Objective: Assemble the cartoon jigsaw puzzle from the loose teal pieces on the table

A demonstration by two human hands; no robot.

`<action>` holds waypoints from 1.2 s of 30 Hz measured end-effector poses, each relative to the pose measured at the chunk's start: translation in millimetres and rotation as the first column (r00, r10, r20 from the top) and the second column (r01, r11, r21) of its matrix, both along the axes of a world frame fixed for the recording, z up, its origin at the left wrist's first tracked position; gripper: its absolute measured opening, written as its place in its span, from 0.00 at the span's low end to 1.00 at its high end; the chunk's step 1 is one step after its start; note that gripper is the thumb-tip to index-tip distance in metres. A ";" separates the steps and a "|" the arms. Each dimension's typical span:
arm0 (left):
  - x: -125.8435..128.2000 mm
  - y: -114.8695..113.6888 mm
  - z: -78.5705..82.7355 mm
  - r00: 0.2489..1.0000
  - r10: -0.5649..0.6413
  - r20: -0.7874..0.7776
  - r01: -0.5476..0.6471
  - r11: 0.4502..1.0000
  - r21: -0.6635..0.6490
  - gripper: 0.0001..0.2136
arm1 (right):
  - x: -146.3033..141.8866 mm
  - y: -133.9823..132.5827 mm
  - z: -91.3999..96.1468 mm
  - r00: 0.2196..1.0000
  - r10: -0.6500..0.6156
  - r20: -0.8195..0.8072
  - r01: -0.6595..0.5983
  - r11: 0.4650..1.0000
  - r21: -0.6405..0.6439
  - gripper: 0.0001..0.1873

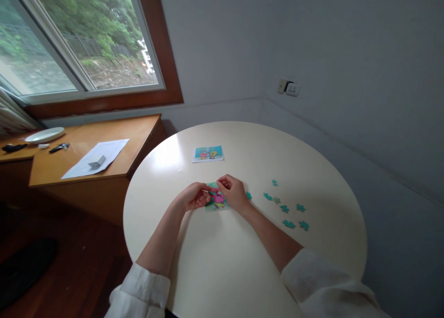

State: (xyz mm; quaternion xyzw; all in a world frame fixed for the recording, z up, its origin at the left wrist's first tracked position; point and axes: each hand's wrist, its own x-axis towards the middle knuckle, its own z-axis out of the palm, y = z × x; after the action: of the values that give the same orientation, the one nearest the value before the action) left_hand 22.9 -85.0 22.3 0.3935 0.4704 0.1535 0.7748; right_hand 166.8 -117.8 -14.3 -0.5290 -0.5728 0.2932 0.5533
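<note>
A partly assembled jigsaw puzzle [218, 201] with a pink cartoon figure on green lies flat on the round white table [222, 262]. At its left edge my left hand [196, 196] is closed, fingers curled, with the thumb side reaching over the puzzle's surface. My right hand [234, 193] bends over the upper right part of the puzzle with its fingertips pinched together. Whatever sits in that pinch is hidden by the fingers. Just right of my right hand lies a loose green puzzle piece [249, 196], partly covered by the hand.
Several loose green puzzle pieces [284, 208] are scattered to the right. Beyond the puzzle lies a small picture sheet [208, 154] with cartoon figures. On the left, a wooden desk [86, 188] carries paper [104, 151], a small white box [96, 161] and a white plate [45, 135].
</note>
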 end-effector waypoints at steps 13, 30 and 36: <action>-11.8 13.3 -4.8 0.852 0.402 0.336 -0.409 0.911 -0.055 0.07 | 14.9 -9.0 23.3 0.853 -0.238 0.464 0.080 0.939 0.334 0.13; -14.5 14.3 -2.4 0.651 0.629 0.425 -0.579 0.773 -0.258 0.09 | 1.1 -17.4 20.4 0.473 0.052 0.880 -0.020 0.999 -0.048 0.14; -14.9 12.7 0.7 0.642 0.639 0.424 -0.588 0.765 -0.262 0.09 | -13.9 -27.6 4.7 0.484 0.120 0.867 0.022 0.989 -0.149 0.32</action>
State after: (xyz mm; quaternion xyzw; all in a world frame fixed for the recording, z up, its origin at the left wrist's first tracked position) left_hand 7.9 -72.3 23.0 0.1191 0.3706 0.4776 0.7876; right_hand 153.0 -145.4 -9.6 -0.6252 -0.7669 0.0393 0.1390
